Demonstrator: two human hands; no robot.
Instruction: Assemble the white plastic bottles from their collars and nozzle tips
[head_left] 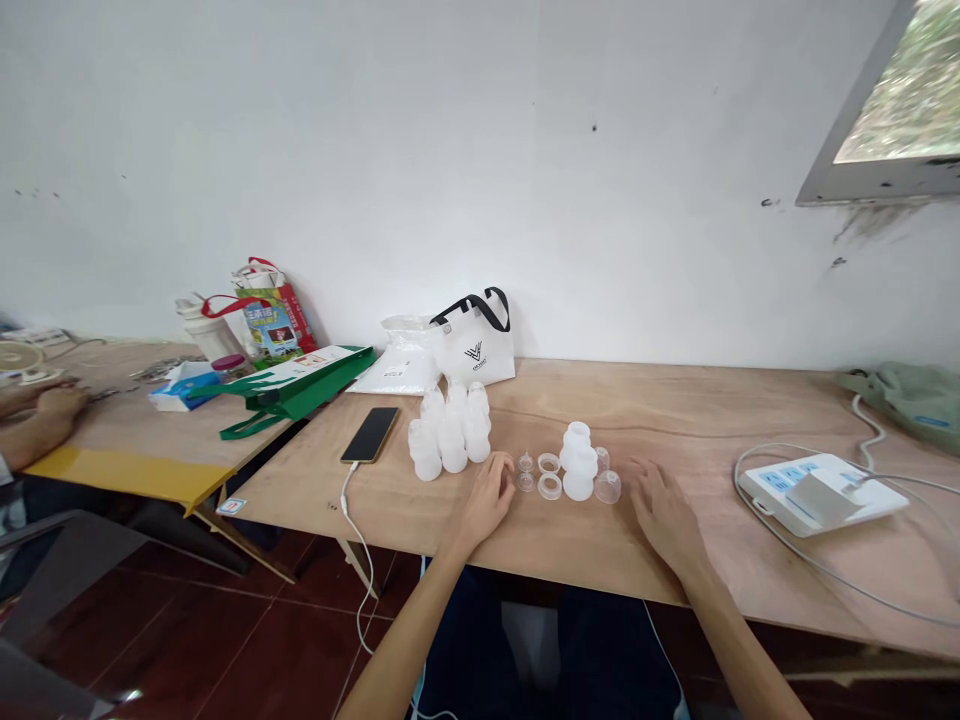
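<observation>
My left hand [491,497] rests on the table with its fingers loosely extended, holding nothing. Beside its fingertips are clear bottle nipples [526,472] and two white screw rings [550,486]. To the right of these stand white baby bottle bodies [578,462], one behind the other, with clear domed caps [608,487] beside them. My right hand [666,512] lies palm down just right of the caps, fingers spread and nothing in them. A cluster of several assembled baby bottles [452,440] stands beyond my left hand.
A phone [370,435] on a white cable lies to the left. Behind the bottles are a plastic package [397,362] and a white bag [480,355]. A power strip [821,492] with looping cables sits right. At the left table are a green bag [311,390] and another person's hands [56,405].
</observation>
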